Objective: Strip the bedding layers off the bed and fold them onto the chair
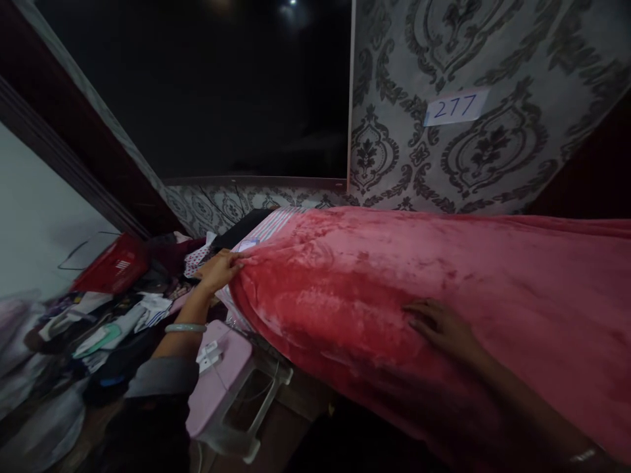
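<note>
"Blanket (374, 263) lies where?"
"Spread out by the wall (419, 187)."
"Held how?"
"Left hand (220, 269) pinches its left end; right hand (438, 325), half open on top, grips nothing."

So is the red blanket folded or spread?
Spread: the red blanket stretches broadly from the left hand to the picture's right edge.
</note>
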{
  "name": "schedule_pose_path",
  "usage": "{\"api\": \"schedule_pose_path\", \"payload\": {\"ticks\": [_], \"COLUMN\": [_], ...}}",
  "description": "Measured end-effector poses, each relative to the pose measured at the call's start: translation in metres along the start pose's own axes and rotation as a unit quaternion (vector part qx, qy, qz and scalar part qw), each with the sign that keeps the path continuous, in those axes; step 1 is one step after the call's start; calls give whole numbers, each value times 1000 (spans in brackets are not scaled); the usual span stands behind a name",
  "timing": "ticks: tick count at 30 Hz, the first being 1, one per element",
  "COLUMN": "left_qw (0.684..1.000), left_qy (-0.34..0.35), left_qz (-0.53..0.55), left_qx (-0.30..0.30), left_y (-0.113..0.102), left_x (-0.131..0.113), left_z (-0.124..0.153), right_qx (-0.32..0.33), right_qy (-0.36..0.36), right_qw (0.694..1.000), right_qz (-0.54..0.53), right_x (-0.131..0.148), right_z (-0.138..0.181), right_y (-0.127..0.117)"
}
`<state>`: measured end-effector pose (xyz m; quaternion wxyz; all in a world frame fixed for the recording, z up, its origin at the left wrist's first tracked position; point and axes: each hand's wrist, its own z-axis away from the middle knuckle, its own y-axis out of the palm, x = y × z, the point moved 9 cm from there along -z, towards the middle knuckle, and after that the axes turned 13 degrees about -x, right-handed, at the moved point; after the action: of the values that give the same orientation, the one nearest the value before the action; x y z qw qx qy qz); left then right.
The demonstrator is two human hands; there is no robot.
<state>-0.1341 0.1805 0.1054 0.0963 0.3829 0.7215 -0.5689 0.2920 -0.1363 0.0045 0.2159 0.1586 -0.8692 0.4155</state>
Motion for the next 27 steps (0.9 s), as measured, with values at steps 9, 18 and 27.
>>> {"api": "schedule_pose_path", "payload": {"ticks": [9,18,27], "left_qw": [984,963,974], "left_qy": [118,148,87], "left_qz": [-89,-78,13], "left_qx": [-97,-211,-207], "left_y": [-61,-115,-127], "left_x": [-67,-129,-161], "left_z": [-13,-19,-14], "right_qx": [-19,-83,-43], "right_qy": [15,-21,22], "right_qw": [999,996,999], "right_qz": [-28,11,17], "right_x": [7,26,63], "right_z": [-5,-18,-29], "right_y": [-11,11,23]}}
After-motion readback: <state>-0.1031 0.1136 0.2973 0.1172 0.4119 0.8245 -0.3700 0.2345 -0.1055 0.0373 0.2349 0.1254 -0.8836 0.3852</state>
